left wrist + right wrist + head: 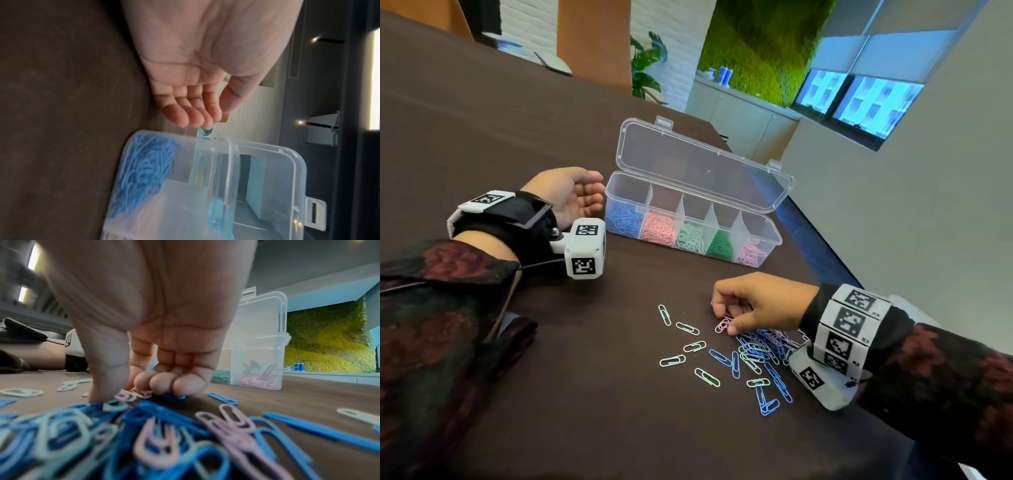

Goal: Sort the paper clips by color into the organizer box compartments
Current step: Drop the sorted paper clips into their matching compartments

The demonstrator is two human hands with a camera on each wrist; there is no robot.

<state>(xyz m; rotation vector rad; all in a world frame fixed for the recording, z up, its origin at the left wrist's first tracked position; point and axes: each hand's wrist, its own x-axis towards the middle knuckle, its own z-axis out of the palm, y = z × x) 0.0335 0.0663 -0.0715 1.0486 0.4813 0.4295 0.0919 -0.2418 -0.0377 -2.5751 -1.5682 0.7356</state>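
Observation:
The clear organizer box [760, 229] stands with its lid [698, 164] up, holding blue [624, 219], salmon, pale green, dark green and pink clips in separate compartments. A loose pile of paper clips [760, 349] in blue, pale green and pink lies in front of it. My right hand [726, 322] reaches down at the pile's far edge, its thumb and curled fingertips [162, 382] pinching pink clips [127, 395] against the table. My left hand [592, 195] lies relaxed and empty beside the box's blue end [144, 170], fingers [191, 113] loosely bent.
Single pale green clips [672, 360] and blue clips [768, 401] lie scattered left of and below the pile. The dark table [517, 130] ends close to the right of the box and my right wrist. A cabinet and plant stand beyond the table's far end.

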